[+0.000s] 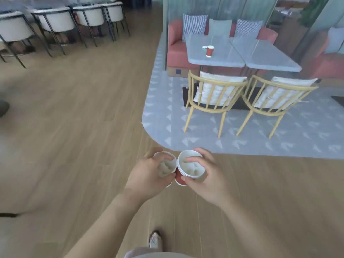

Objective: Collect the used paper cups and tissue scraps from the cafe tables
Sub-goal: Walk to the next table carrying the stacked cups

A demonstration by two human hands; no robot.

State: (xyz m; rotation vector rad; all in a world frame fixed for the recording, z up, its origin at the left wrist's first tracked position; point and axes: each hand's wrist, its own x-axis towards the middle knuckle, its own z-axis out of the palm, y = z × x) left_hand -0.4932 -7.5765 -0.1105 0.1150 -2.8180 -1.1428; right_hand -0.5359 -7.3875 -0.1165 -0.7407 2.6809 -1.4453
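My left hand [149, 174] grips a paper cup [167, 165] stuffed with white tissue. Beside it, my right hand [206, 175] holds a stack of red paper cups [189, 167], also with tissue inside; the two rims nearly touch. Both are held over the wooden floor at lower centre. Farther off, on a grey cafe table [216, 58], stands another red paper cup [210, 51] with a small white tissue scrap [204, 47] just left of it.
Two yellow slatted chairs [214, 97] [275, 101] stand in front of the grey tables on a patterned grey floor. A red bench with cushions [219, 28] lies behind. White chairs with black legs [55, 21] line the far left. My foot [154, 239] shows below.
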